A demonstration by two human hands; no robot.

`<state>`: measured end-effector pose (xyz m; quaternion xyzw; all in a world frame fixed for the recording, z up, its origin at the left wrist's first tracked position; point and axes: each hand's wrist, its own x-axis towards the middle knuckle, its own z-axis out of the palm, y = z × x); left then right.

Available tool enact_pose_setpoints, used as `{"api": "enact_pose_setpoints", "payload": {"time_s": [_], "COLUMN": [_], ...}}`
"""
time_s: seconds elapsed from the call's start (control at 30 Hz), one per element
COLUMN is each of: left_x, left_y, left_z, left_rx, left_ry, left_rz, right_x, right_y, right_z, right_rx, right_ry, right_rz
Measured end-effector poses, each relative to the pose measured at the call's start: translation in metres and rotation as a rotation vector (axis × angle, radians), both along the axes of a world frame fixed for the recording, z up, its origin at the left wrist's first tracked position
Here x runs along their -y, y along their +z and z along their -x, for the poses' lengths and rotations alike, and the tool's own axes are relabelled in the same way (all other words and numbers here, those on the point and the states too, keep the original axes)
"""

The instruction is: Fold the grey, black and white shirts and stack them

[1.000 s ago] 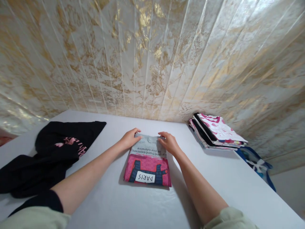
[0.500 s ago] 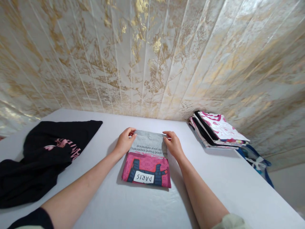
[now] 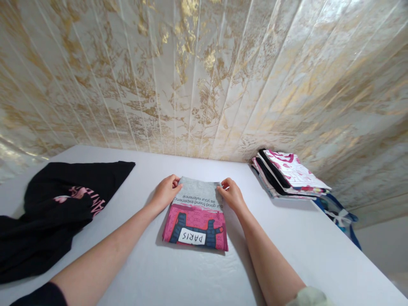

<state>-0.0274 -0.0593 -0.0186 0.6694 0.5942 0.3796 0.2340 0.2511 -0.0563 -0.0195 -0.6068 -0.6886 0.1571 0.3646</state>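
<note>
A folded shirt [image 3: 199, 216] lies on the white table in front of me, grey at its far part and pink at its near part, with a dark figure and a "PARIS" label printed upside down to me. My left hand [image 3: 167, 189] pinches the far left corner between thumb and fingers. At the far right corner, my right hand [image 3: 231, 195] has its thumb on top and its fingers curled at the edge. Both hands are closed on the grey cloth, and some fingertips are hidden.
To the left a crumpled black garment [image 3: 57, 229] with pink print is spread on the table [image 3: 143, 272]. A stack of folded clothes [image 3: 291, 174] stands at the back right, near the edge. Beyond that edge hangs something blue and white [image 3: 342, 216]. A gold-patterned curtain [image 3: 191, 85] closes off the back.
Both hands have come slightly nearer with the shirt's far edge, which looks smoother and straighter. The right fingers have curled in more. The view has shifted a little.
</note>
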Motion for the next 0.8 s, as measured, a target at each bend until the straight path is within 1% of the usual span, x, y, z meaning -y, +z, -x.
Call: {"api": "enact_pose_setpoints", "payload": {"time_s": [0.13, 0.3, 0.5, 0.67, 0.8], "left_x": [0.001, 0.003, 0.005, 0.003, 0.002], "left_y": [-0.002, -0.002, 0.0, -0.001, -0.001], "left_z": [0.0, 0.001, 0.001, 0.0, -0.002], "left_rx": [0.018, 0.046, 0.008, 0.01, 0.042], "left_ry": [-0.021, -0.012, -0.029, -0.013, 0.029], "left_rz": [-0.012, 0.004, -0.008, 0.003, -0.003], "right_x": [0.003, 0.008, 0.007, 0.004, 0.003], "right_y": [0.006, 0.011, 0.007, 0.002, -0.001], "right_z": [0.005, 0.011, 0.011, 0.008, 0.009], "right_rx": [0.032, 0.048, 0.029, -0.134, -0.187], "right_ry": [0.006, 0.024, -0.005, -0.025, -0.045], "right_rz": [-0.017, -0.023, 0.049, 0.075, 0.062]}}
